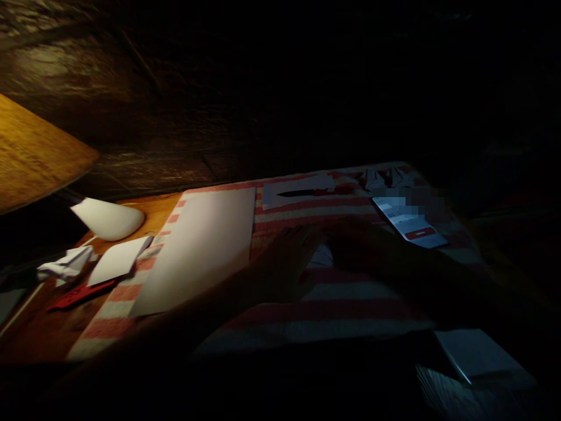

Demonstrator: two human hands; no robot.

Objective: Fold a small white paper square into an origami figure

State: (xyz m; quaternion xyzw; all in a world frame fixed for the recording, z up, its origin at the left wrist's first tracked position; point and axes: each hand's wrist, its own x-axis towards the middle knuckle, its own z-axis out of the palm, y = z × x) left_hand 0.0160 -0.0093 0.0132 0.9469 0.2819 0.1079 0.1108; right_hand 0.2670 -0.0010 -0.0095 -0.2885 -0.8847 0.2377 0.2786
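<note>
My left hand (289, 260) and my right hand (353, 242) meet over the striped cloth (363, 292), both dark in shadow. Between them shows a small piece of white paper (323, 255) with what look like fold lines. The fingers of both hands bend in around it; my right fingers are hardly visible in the dark. Left of my hands lies a large white sheet of paper (199, 245). Beyond them a knife (302, 192) with a dark blade and red handle rests on a smaller sheet (274, 199).
A lit phone (412, 222) lies at the right, near folded paper pieces (385, 178). On the left stand a lamp with a white base (109, 219), crumpled-looking paper (68, 264), a white pad (118, 261) and a red object (83, 295). A pale flat object (482, 354) is at lower right.
</note>
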